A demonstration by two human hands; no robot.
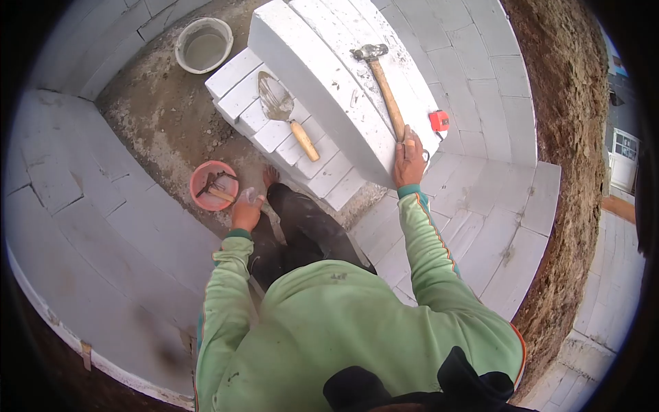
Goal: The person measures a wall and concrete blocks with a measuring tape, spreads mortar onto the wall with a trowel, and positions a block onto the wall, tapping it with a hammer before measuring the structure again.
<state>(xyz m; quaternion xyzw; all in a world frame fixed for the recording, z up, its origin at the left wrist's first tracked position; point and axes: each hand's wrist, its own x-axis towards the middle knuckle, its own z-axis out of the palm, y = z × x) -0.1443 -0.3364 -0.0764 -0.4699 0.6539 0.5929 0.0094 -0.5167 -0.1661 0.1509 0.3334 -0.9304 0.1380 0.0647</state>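
Note:
My right hand is at the near end of the hammer's wooden handle, on top of the white block stack; its fingers are bent and close together around the handle end. The hammer lies with its head away from me. A red tape measure sits just right of the handle. My left hand is over the floor by my legs, fingers closed around something clear that I cannot make out. Beside it stands a pink bowl with tools inside. On the lower blocks rests a trowel with a wooden handle.
A white bucket with grey contents stands on the dirt floor at the upper left. Grey block walls enclose the space on the left and right. Beyond the right wall is an earth bank, with a building past it.

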